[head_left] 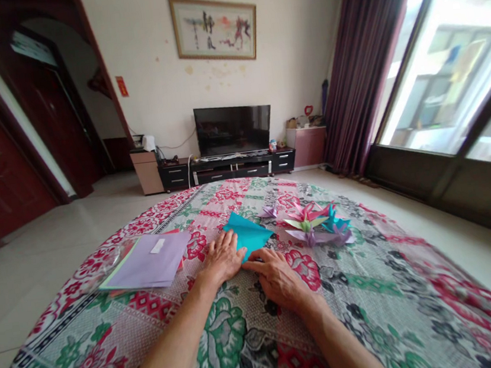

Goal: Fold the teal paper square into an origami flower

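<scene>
Head view: the left grip [224, 256] is flat and palm-down, its fingers extended over the left part of a folded blue paper [249, 236]. The right grip [277, 274] is bent at the fingers, which touch the near corner of that paper; whether it pinches or only presses cannot be determined. The paper lies on the bench [287, 346], ahead of both forearms, one pointed corner directed right.

Edges: the far border of the bench curves round, short of the television [234, 129]. Patterned cloth shows between the blue paper and a stack topped by a lilac sheet [145, 263] on the left; green and red sheets project from beneath, with a clear wrapper [110, 260] at the outer side. To the right, a further strip of cloth separates the paper from a cluster of folded paper figures [317, 223]. A small lilac figure [269, 211] stands nearer the paper's far right side.

Markings: a white label [157, 246] is on the lilac sheet, its print illegible. The framed picture [215, 27] bears brush characters, two of them large. Lettering on the red wall strip [122, 86] is too small to read.
</scene>
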A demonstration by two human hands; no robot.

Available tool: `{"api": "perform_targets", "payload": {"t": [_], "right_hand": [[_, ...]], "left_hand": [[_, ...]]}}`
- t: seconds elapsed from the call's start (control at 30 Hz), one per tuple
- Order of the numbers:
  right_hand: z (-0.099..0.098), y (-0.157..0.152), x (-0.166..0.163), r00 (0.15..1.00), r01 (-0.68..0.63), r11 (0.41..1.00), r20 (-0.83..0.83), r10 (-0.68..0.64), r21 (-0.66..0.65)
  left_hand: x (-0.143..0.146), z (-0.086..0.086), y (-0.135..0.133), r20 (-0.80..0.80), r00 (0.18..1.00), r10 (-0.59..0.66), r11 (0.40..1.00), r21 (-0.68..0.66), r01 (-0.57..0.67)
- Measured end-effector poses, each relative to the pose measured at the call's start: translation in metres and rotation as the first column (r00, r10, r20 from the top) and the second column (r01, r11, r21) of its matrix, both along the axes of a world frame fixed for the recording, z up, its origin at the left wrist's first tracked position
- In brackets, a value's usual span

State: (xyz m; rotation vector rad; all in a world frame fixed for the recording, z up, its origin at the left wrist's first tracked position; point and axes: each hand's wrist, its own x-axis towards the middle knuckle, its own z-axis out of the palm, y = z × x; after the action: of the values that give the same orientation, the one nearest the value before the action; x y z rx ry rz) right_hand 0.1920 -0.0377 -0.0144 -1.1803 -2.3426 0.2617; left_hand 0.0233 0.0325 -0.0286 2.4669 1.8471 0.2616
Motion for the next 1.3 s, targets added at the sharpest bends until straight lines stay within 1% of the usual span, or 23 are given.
{"api": "perform_targets", "payload": {"t": [0.2, 0.37, 0.43, 0.5, 0.57, 0.67, 0.77, 0.87, 0.97, 1.03, 1.17, 1.23, 1.3], "right_hand": [[0.000, 0.000, -0.001, 1.000, -0.002, 1.000, 0.015, 0.002, 0.013], [0.001, 0.000, -0.002, 1.000, 0.014, 1.000, 0.022, -0.014, 0.001], [0.001, 0.000, -0.002, 1.000, 0.012, 1.000, 0.023, -0.012, -0.001], [0.002, 0.000, -0.002, 1.000, 0.011, 1.000, 0.023, -0.011, -0.002], [0.003, 0.000, -0.002, 1.000, 0.012, 1.000, 0.025, -0.012, -0.005], [0.004, -0.001, -0.002, 1.000, 0.011, 1.000, 0.019, -0.011, -0.014], [0.003, -0.001, -0.002, 1.000, 0.012, 1.000, -0.002, -0.012, -0.017], [0.002, -0.001, -0.001, 1.000, 0.009, 1.000, -0.018, -0.009, -0.016], [0.001, 0.000, -0.001, 1.000, 0.001, 1.000, -0.012, -0.001, -0.016], [0.002, 0.000, 0.000, 1.000, 0.000, 1.000, -0.005, 0.000, -0.015], [0.001, 0.000, 0.000, 1.000, 0.006, 1.000, 0.004, -0.006, -0.015], [0.002, 0.000, -0.001, 1.000, 0.008, 1.000, 0.007, -0.008, -0.014], [0.002, -0.001, -0.001, 1.000, 0.008, 1.000, 0.011, -0.008, -0.016]], "left_hand": [[-0.001, -0.005, 0.003, 0.007, 1.000, 0.004, 1.000, 0.030, -0.005], [-0.004, -0.006, 0.008, 0.038, 0.999, -0.029, 0.994, 0.110, 0.025], [-0.004, -0.002, 0.011, 0.042, 0.997, -0.063, 0.985, 0.161, 0.055], [-0.005, 0.005, 0.016, 0.024, 0.993, -0.120, 0.973, 0.201, 0.112], [-0.006, 0.013, 0.023, 0.000, 0.985, -0.170, 0.968, 0.185, 0.167], [-0.007, 0.021, 0.035, 0.007, 0.985, -0.174, 0.972, 0.164, 0.170], [-0.009, 0.023, 0.045, -0.017, 0.978, -0.206, 0.966, 0.157, 0.207], [-0.012, 0.021, 0.053, -0.060, 0.959, -0.277, 0.947, 0.150, 0.283], [-0.017, 0.014, 0.061, -0.074, 0.950, -0.302, 0.937, 0.161, 0.310], [-0.020, 0.006, 0.066, -0.089, 0.950, -0.299, 0.932, 0.188, 0.311], [-0.025, -0.008, 0.071, -0.134, 0.936, -0.327, 0.896, 0.271, 0.352], [-0.025, -0.009, 0.069, -0.155, 0.931, -0.331, 0.882, 0.299, 0.363], [-0.025, -0.006, 0.064, -0.180, 0.920, -0.348, 0.874, 0.293, 0.388]]}}
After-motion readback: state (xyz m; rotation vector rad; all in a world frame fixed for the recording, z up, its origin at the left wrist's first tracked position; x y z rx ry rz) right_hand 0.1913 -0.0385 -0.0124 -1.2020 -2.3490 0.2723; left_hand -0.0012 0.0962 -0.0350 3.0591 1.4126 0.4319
